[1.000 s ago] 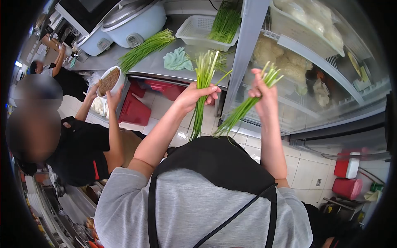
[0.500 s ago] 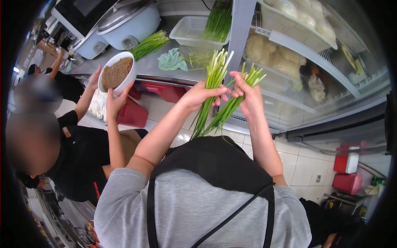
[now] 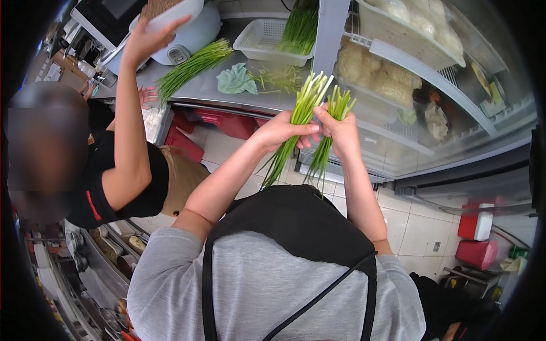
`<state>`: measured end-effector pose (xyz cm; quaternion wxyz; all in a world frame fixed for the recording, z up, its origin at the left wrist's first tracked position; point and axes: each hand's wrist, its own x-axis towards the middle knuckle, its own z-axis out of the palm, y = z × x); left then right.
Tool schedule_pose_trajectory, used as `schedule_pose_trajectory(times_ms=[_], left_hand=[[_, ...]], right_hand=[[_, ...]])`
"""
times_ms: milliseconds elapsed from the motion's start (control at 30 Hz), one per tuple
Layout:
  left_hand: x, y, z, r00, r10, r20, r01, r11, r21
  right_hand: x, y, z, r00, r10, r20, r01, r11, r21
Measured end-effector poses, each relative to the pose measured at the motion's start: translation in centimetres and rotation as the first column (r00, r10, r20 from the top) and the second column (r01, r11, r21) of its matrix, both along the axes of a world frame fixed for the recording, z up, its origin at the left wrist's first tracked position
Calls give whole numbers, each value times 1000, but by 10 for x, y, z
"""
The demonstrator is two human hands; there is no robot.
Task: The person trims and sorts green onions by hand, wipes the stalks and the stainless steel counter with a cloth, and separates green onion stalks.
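Note:
My left hand point(image 3: 287, 132) is wrapped round a bunch of garlic chives point(image 3: 310, 100), their pale cut ends pointing up and the green leaves hanging down. Close beside it, my right hand point(image 3: 341, 128) grips a smaller bunch of garlic chives point(image 3: 340, 102) in the same upright pose. The hands nearly meet in front of the counter edge. Behind them on the steel counter point(image 3: 244, 101) lie loose chive scraps point(image 3: 278, 79) and a crumpled green cloth point(image 3: 236, 78).
A bundle of chives point(image 3: 193, 69) lies left on the counter; a white basket point(image 3: 250, 48) holds more. Rice cookers point(image 3: 196, 34) stand behind. A glass-fronted fridge point(image 3: 392, 122) is at right. On my left, a co-worker's arm point(image 3: 132, 108) lifts a white bowl point(image 3: 176, 16).
The two bunches of chives are now more upright, and my right hand has shifted slightly left and down. The co-worker has raised the bowl up and away, over the rice cookers.

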<state>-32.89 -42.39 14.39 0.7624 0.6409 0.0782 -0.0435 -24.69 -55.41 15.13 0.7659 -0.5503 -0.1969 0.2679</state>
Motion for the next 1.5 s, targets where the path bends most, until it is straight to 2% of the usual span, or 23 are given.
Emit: schedule_pose_trajectory(times_ms=[100,200,233,333,400,467,500,533,567,600,667,767,867,933,967,1100,1167,1200,1267,1333,1400,1467,1500], left_hand=[[-1,-2,6,996,91,19,-87,985,-146],[-1,6,4,998,54,-32,-56,997,-57],[-1,7,3,998,46,-44,-48,997,-52],[-2,4,-4,996,86,-39,-91,987,-133],[-1,5,-7,995,95,-24,-96,993,-64],[0,6,-11,995,103,-9,-103,995,3],[1,7,-14,998,67,1,-67,998,-3],[1,8,-15,1000,29,10,-29,1000,-10],[1,8,-15,1000,29,9,-29,1000,-10],[1,9,-12,998,-43,-51,44,999,19],[0,8,-9,987,-114,-115,119,992,42],[-1,10,-7,988,-110,-110,112,994,9],[-1,14,-6,994,11,-113,-24,993,-116],[-1,11,-7,991,112,-70,-124,971,-205],[0,16,-14,995,86,-58,-94,986,-135],[0,15,-16,989,134,-65,-143,976,-165],[2,17,-22,981,177,-84,-182,981,-58],[2,17,-21,981,177,-83,-183,981,-59],[2,16,-18,994,104,-37,-101,992,80],[0,13,-14,994,108,-31,-104,988,113],[-2,11,-11,993,111,-26,-106,984,145],[-5,9,-9,967,251,47,-251,968,-12],[-6,10,-7,967,250,46,-250,968,-12]], right_hand=[[9,-2,-10,998,-23,-62,24,999,23],[20,-7,-16,995,-67,-80,68,998,7],[22,-8,-13,989,-114,-91,121,990,70],[30,-9,-3,981,-175,-80,187,967,174],[30,-8,11,907,-303,-291,391,862,323],[34,-12,7,919,-291,-264,368,876,313],[36,-12,3,956,-226,-189,271,926,262],[36,-11,0,981,-152,-117,173,964,201],[34,-6,-2,989,-119,-82,123,992,39],[30,-2,-4,989,-120,-83,123,992,39],[26,5,-11,991,37,-130,-28,998,64],[31,8,-18,986,-29,-163,49,992,117],[30,11,-18,979,-104,-176,131,980,151],[22,15,-9,947,-146,-288,233,926,298],[23,14,-12,971,-108,-215,181,916,359],[24,11,-11,989,-63,-132,104,937,334],[15,14,-3,984,-107,141,114,993,-41],[12,17,-5,984,-107,142,114,993,-42],[7,23,-11,981,-94,169,101,994,-32],[9,22,-11,984,-88,157,95,995,-39],[11,20,-12,996,-92,-2,92,996,14],[12,17,-11,995,-92,-48,93,995,30],[13,15,-10,992,-87,-93,92,995,47]])
